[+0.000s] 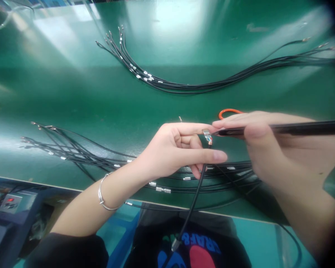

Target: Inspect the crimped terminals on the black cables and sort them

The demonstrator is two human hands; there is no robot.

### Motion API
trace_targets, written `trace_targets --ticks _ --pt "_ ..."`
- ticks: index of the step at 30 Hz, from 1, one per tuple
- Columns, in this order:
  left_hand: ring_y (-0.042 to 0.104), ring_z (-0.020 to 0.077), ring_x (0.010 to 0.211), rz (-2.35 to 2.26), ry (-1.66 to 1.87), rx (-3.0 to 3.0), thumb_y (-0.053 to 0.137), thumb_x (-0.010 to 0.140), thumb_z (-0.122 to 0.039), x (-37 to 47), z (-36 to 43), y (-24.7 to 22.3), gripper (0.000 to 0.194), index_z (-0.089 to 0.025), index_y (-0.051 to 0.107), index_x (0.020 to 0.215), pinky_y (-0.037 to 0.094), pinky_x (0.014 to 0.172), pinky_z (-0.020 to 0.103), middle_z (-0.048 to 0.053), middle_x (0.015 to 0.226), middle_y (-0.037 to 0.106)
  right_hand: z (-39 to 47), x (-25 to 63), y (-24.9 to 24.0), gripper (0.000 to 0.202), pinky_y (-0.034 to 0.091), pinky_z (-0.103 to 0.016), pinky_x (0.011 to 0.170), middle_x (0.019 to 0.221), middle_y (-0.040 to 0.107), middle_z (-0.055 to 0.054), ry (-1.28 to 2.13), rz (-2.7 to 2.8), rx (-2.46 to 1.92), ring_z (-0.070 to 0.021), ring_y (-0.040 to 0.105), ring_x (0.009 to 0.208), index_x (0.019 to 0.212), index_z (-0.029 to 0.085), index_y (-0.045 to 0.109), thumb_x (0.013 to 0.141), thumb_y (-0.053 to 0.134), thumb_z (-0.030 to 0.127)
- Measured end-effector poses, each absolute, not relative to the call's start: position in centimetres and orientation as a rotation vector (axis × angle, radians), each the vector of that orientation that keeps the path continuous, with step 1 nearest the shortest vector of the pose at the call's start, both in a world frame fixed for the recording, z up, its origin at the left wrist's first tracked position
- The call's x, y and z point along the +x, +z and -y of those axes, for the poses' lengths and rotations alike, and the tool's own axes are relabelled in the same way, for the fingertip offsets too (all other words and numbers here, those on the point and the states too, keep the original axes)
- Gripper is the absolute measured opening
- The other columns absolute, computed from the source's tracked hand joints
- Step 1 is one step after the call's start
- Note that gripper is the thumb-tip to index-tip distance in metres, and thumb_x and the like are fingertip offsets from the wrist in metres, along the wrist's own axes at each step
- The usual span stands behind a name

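Observation:
My left hand [181,149] pinches a black cable [197,193] just below its small metal connector [207,136]. Coloured wires show at the connector's lower part, and the cable hangs down past the bench edge, with a metal sleeve [175,244] on it. In my right hand [279,160] is a slim black pointed tool [296,128], gripped between thumb and fingers. Its tip meets or nearly meets the connector from the right; contact is hard to tell. Beneath both hands lies a bundle of black cables [100,160] with silver sleeves.
Another bundle of black cables [201,88] curves across the back of the green bench [72,96]. An orange loop [229,111] shows behind my right hand. A grey box with a red light [11,201] stands below the bench at lower left.

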State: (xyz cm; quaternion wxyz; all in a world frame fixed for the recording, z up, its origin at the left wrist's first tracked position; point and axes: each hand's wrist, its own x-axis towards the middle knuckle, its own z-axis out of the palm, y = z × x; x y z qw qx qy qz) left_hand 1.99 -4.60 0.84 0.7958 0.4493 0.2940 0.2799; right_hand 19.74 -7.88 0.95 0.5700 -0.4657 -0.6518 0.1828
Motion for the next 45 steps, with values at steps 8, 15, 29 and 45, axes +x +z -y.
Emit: trace_targets --ticks 8,15,29,45 --pt "0.061 0.0103 0.047 -0.580 0.615 0.955 0.086 0.065 -0.022 1.96 4.53 0.53 0.045 -0.016 0.070 0.106 0.054 0.046 0.018 -0.004 0.057 0.063 7.88 19.78 0.88 0.022 0.059 -0.042 0.078 0.084 0.074 0.000 0.404 1.503 -1.115 -0.0261 0.071 0.087 0.091 0.029 0.079 0.088 0.060 0.017" --pt "0.061 0.0101 0.047 -0.578 0.605 0.970 0.083 0.069 -0.022 1.95 4.56 0.53 0.041 -0.015 0.070 0.107 0.054 0.046 0.018 -0.003 0.058 0.063 7.73 19.88 0.61 0.022 0.060 -0.036 0.070 0.084 0.074 -0.001 0.447 1.500 -1.082 -0.0233 0.071 0.085 0.091 0.026 0.078 0.087 0.060 0.014" --pt "0.061 0.0102 0.046 -0.578 0.606 0.979 0.083 0.070 -0.023 2.02 4.49 0.53 0.041 -0.016 0.070 0.108 0.054 0.045 0.018 -0.003 0.058 0.063 7.93 20.20 0.54 0.025 0.060 -0.034 0.061 0.088 0.074 -0.002 0.422 1.561 -1.057 -0.0250 0.071 0.088 0.095 0.024 0.078 0.083 0.064 0.007" --pt "0.061 0.0097 0.046 -0.564 0.601 0.970 0.082 0.070 -0.020 1.90 4.58 0.42 0.038 -0.017 0.070 0.105 0.054 0.045 0.017 -0.004 0.057 0.063 7.49 20.11 0.46 0.017 0.059 -0.043 0.078 0.080 0.074 -0.006 0.400 1.476 -1.115 -0.0253 0.071 0.077 0.080 0.022 0.078 0.087 0.062 0.023"
